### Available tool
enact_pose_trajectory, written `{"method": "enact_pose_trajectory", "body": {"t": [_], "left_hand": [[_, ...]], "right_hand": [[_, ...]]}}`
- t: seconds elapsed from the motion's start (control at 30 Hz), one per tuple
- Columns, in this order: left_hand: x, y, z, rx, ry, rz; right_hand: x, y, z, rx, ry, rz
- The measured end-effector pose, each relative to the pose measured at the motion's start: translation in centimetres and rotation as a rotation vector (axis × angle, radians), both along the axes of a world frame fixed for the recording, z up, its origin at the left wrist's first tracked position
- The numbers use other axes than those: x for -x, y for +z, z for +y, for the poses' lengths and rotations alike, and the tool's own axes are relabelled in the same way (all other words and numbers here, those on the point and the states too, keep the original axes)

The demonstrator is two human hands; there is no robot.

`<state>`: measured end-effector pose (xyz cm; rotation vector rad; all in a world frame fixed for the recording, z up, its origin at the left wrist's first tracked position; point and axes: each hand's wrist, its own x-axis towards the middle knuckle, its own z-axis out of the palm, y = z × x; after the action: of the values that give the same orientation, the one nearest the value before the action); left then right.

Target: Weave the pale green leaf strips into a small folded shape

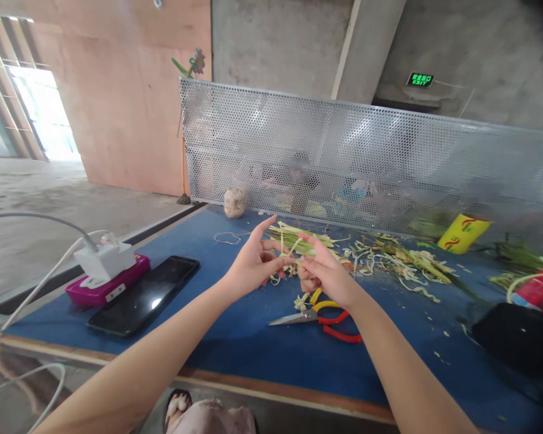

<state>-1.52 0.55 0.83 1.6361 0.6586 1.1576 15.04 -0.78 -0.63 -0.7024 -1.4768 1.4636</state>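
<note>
Both my hands meet above the blue table (pixel 235 355), working a bundle of pale green leaf strips (pixel 294 241). My left hand (pixel 253 262) pinches a strip with thumb and lower fingers while its index finger points up. My right hand (pixel 323 271) is closed on the same strips from the right. Just below my right hand, scissors with red and yellow handles (pixel 319 317) lie on the table.
A black phone (pixel 145 294) and a pink box with a white charger (pixel 106 271) lie at the left. Leaf scraps (pixel 398 259), a yellow cup (pixel 462 233) and a black object (pixel 516 337) are at the right. A perforated metal screen (pixel 366 163) stands behind. A twine ball (pixel 234 202) sits by it.
</note>
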Motion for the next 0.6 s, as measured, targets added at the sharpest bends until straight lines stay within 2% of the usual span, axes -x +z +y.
{"method": "enact_pose_trajectory", "body": {"t": [0.2,0.33,0.5,0.6], "left_hand": [[0.1,-0.1,0.4,0.079,-0.1,-0.147],[0.0,0.0,0.5,0.101,-0.101,-0.187],[0.1,-0.1,0.5,0.044,-0.099,-0.141],[0.1,-0.5,0.6,0.044,-0.11,-0.054]], "right_hand": [[-0.5,0.5,-0.2,-0.018,0.009,-0.038],[-1.1,0.7,-0.2,-0.05,0.038,-0.037],[-1.2,0.6,0.1,-0.07,0.05,-0.156],[-0.9,0.5,0.1,-0.151,-0.028,-0.271]]}}
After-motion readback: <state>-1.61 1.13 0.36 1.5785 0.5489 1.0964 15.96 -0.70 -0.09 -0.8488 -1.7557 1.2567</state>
